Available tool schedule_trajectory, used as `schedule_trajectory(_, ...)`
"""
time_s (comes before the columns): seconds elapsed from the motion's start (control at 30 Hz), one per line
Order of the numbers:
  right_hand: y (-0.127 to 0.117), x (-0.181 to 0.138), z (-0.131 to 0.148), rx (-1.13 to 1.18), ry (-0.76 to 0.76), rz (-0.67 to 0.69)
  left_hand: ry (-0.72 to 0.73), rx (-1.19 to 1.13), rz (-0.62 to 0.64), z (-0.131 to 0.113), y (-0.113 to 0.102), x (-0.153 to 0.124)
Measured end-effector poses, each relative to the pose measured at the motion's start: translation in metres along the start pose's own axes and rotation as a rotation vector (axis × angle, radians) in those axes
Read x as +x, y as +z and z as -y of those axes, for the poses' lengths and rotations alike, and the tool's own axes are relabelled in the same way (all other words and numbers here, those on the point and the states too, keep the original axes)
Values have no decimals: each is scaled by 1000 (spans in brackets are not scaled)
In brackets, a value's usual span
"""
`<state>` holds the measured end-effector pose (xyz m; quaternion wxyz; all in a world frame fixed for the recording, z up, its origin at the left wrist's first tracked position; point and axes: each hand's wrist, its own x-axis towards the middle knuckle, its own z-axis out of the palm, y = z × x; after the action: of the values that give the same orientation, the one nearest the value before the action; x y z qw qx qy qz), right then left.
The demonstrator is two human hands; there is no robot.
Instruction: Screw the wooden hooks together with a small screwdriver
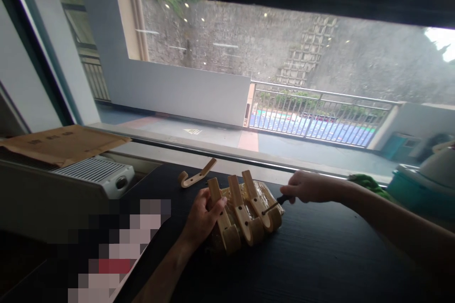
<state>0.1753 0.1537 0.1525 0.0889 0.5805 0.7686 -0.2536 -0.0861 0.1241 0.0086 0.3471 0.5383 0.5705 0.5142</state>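
Three wooden hooks (pixel 245 213) lie side by side on a clear plastic bag on the dark table (pixel 320 260). My left hand (pixel 204 220) is closed around the leftmost hook, holding it down. My right hand (pixel 307 187) is closed on a small screwdriver (pixel 275 203) with a black handle. Its tip meets the rightmost hook near a screw hole. A fourth wooden hook (pixel 195 176) lies apart, just behind the others near the table's far edge.
A white radiator (pixel 95 173) with a cardboard sheet (pixel 60 142) on top stands at the left. A teal container (pixel 419 189) and a green cloth (pixel 368 183) sit at the right. A large window runs behind the table.
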Motion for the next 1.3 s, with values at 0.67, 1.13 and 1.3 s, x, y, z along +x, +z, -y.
schedule_trajectory(0.67, 93, 59, -38, 730, -254, -443, -183, -234, 403, -16, -53, 3)
schedule_trajectory(1.13, 131, -1, -26, 1384, -288, -402, -68, -307, 251, -17, -18, -6)
schedule_trajectory(1.3, 143, -7, -3, 1311, -313, -438, -96, -399, 342, -22, -10, -12)
